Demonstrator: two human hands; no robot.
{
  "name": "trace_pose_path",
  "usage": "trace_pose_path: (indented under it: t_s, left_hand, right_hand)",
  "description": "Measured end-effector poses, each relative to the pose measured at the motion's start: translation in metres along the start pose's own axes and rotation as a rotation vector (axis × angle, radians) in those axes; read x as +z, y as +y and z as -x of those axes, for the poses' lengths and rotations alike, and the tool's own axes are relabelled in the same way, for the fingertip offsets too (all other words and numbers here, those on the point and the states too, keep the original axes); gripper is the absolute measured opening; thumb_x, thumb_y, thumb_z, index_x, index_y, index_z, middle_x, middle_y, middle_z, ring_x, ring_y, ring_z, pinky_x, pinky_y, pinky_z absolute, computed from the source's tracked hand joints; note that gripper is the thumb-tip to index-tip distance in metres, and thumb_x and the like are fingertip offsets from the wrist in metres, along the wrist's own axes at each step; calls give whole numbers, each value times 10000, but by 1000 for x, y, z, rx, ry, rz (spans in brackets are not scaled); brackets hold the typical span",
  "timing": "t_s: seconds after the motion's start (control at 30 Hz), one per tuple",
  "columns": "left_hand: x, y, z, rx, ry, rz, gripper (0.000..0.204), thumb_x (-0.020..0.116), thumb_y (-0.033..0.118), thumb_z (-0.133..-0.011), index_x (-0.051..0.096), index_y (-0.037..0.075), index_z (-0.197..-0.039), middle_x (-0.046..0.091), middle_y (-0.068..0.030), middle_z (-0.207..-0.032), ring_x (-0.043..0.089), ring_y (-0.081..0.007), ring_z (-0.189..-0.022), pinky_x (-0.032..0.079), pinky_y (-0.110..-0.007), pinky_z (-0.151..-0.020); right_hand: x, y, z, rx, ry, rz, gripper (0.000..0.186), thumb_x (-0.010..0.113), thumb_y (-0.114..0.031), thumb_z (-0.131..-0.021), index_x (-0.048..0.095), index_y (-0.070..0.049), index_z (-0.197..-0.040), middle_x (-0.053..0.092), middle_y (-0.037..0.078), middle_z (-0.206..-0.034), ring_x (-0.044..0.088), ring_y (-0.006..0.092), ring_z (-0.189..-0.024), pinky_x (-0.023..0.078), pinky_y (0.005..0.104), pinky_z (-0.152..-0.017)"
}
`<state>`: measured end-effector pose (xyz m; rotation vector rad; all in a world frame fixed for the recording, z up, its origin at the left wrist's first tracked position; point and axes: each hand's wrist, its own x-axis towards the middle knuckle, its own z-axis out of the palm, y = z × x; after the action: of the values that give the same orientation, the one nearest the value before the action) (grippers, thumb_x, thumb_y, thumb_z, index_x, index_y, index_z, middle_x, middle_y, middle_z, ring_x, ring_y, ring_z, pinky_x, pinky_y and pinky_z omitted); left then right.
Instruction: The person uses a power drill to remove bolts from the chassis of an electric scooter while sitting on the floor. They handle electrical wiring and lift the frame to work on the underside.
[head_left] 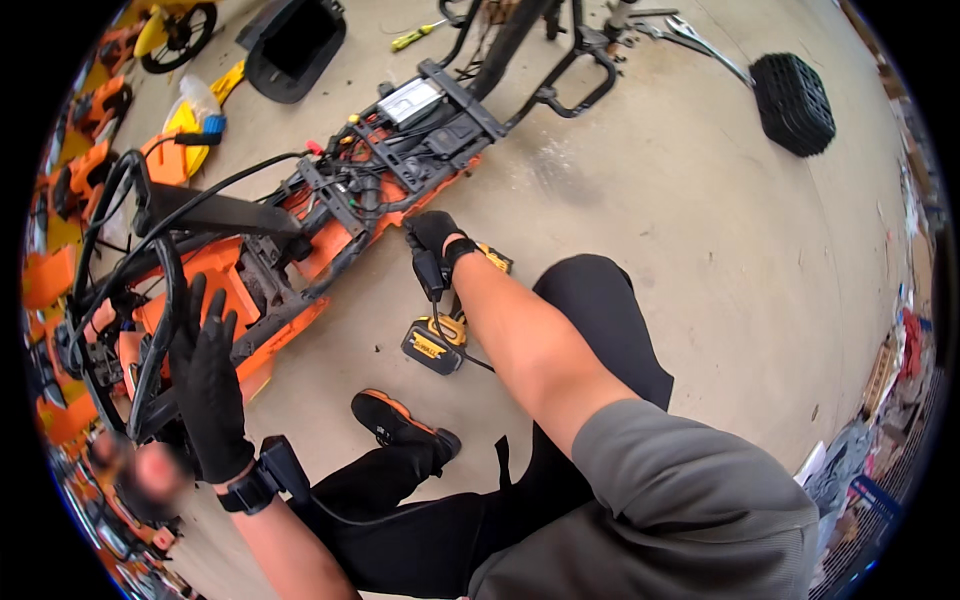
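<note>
An orange vehicle chassis (255, 352) with black metal framework stretches diagonally across the floor, its wiring exposed. In a black glove, my left hand (208, 385) is raised with fingers apart, overlapping the black tubular frame (170, 285) at the near left; whether it touches is unclear. My right hand (432, 232), also gloved, is at the chassis's right edge with its fingers curled. Whatever those fingers hold, if anything, is hidden. Beneath my right forearm a yellow and black cordless power tool (432, 345) lies on the floor, partly covered. Black devices with cables are strapped to both wrists.
A black ribbed block (792, 105) and metal wrenches (700, 45) lie at the far right. Beyond the chassis are a yellow-green screwdriver (418, 36) and a black plastic housing (292, 48). Orange parts crowd the left; assorted items line the right edge. My shoe (400, 425) rests near the tool.
</note>
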<state>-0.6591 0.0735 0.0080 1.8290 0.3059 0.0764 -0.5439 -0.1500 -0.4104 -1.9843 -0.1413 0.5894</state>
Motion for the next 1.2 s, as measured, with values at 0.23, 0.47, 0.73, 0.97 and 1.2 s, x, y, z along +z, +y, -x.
trace_pose_path:
  t_s: [0.23, 0.47, 0.73, 0.97, 1.2]
  left_hand:
    - [0, 22, -22, 6, -515, 1010, 629, 467, 414, -991, 336, 18, -1462, 362, -155, -1507, 305, -297, -1412, 239, -446, -1175]
    - [-8, 23, -41, -110, -579, 1092, 451, 437, 225, -1016, 436, -52, -1373, 483, -207, -1398, 478, -308, -1294, 351, -452, -1138]
    - [-16, 18, -47, -176, -451, 970, 358, 446, 89, -969, 534, -61, -1281, 541, -218, -1334, 532, -308, -1242, 389, -470, -1110]
    - [-12, 30, -35, -154, -458, 848, 388, 432, 112, -969, 519, -21, -1323, 549, -172, -1346, 527, -266, -1253, 368, -447, -1123]
    - [-13, 22, -36, -106, -358, 841, 451, 425, 152, -976, 435, 18, -1406, 432, -197, -1447, 418, -329, -1340, 314, -475, -1149]
  right_hand:
    - [-119, -49, 14, 404, 462, -137, 361, 568, -350, -854, 683, -17, -933, 675, 246, -985, 641, 404, -970, 510, 440, -859]
    - [-246, -75, 26, 421, 1346, -425, 662, 721, -384, -749, 509, 56, -1196, 614, 255, -1122, 597, 389, -1042, 465, 421, -926]
    - [-343, -53, 45, -3, 974, -582, 424, 707, -431, -780, 660, -43, -944, 693, 188, -906, 662, 355, -907, 517, 425, -806]
    - [-342, -50, 43, -244, 794, -656, 407, 612, -451, -891, 705, -68, -992, 695, 133, -802, 681, 253, -751, 526, 365, -693]
    - [-336, -28, 10, -245, 901, -237, 396, 578, -446, -919, 687, -68, -964, 676, 174, -764, 676, 300, -712, 528, 387, -662]
